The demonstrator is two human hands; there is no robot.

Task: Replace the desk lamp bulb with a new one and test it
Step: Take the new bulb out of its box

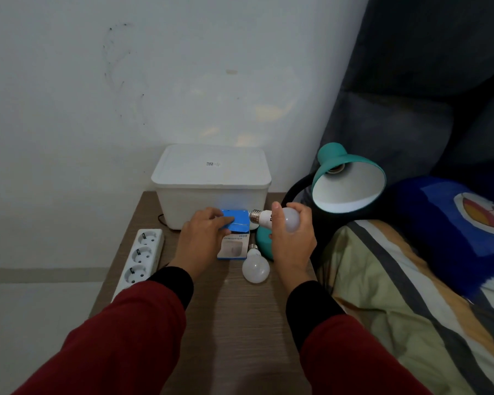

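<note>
A teal desk lamp [351, 178] stands at the table's right edge, its shade tilted toward me with an empty socket [337, 168] inside. My right hand [293, 238] grips a white bulb [271, 218] sideways, screw base pointing left, just below and left of the shade. A second white bulb [255, 266] lies on the wooden table [234, 323] beside the lamp's teal base [263, 240]. My left hand [203, 238] rests on a blue-and-white box [236, 232], fingers pressing its top flap.
A white lidded plastic bin [211, 181] sits at the table's back against the wall. A white power strip [140, 255] lies along the left edge. A bed with a striped blanket [411, 309] and a blue pillow [454, 232] borders the right side.
</note>
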